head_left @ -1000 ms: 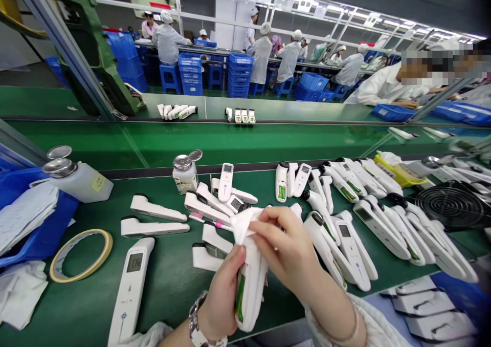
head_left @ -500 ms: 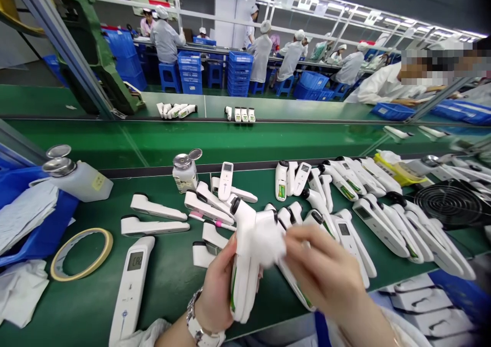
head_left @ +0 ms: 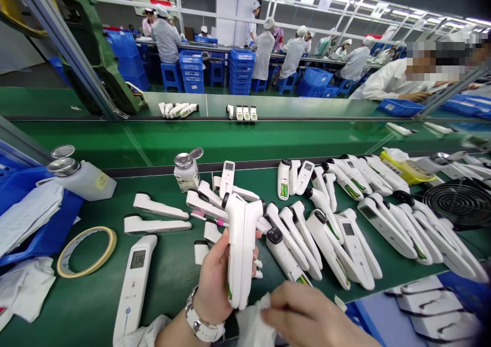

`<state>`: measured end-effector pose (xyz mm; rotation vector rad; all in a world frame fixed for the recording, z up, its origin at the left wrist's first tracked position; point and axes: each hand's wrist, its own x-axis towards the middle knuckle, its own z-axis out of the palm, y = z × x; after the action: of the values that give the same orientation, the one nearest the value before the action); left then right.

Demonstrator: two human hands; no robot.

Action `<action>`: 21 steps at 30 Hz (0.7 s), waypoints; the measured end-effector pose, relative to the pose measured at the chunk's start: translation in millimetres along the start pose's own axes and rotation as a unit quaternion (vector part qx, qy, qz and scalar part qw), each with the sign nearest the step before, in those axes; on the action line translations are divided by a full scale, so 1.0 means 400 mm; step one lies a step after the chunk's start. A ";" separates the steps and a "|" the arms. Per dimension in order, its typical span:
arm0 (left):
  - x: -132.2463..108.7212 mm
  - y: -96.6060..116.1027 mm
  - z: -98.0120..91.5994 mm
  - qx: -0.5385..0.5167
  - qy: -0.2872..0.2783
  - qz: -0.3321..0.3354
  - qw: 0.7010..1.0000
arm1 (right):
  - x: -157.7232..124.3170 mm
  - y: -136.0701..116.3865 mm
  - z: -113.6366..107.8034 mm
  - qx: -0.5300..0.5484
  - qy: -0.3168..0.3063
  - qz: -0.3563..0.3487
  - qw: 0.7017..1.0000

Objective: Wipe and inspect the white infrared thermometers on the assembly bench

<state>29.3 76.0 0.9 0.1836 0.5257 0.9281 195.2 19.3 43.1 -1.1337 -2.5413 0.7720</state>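
Note:
In my left hand (head_left: 215, 280) two white infrared thermometers (head_left: 241, 250) stand side by side, dark sensor ends up, with a green strip showing low on one. My right hand (head_left: 303, 313) pinches a crumpled white wipe (head_left: 255, 322) just below their lower ends, near the bench edge. Close to my left hand, a large thermometer (head_left: 135, 285) with a lit display lies on the green bench. A pink-banded pen-like stick (head_left: 209, 217) lies partly hidden behind the held pair. Several more thermometers (head_left: 293, 234) lie to the right of them.
A tape roll (head_left: 63, 265) and a blue bin with papers (head_left: 72, 214) are at left. Two pump bottles (head_left: 186, 175), (head_left: 86, 179) stand at the back. A black round grille (head_left: 452, 203) is at right. Beyond the green conveyor (head_left: 199, 141), a person works near a blue tray (head_left: 399, 108).
My right hand has moved down with the wipe, away from the upper part of the held thermometers to below them. My left hand still holds the pair, now turned more upright.

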 end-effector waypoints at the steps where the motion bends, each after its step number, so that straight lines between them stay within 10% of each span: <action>1: 0.000 0.002 0.001 -0.004 -0.004 -0.002 1.000 | -0.011 0.021 0.004 -0.006 0.037 0.025 0.999; 7: 0.000 0.001 -0.002 -0.017 -0.018 -0.003 1.000 | -0.014 0.077 0.069 -0.021 0.282 0.136 0.950; 21: 0.001 -0.003 -0.012 -0.028 -0.006 -0.001 1.000 | 0.036 0.158 0.095 -0.100 0.216 0.226 0.945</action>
<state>27.8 75.3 -4.0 0.1388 0.4881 0.9388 207.9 51.2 -23.7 -1.7653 -2.0467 0.2988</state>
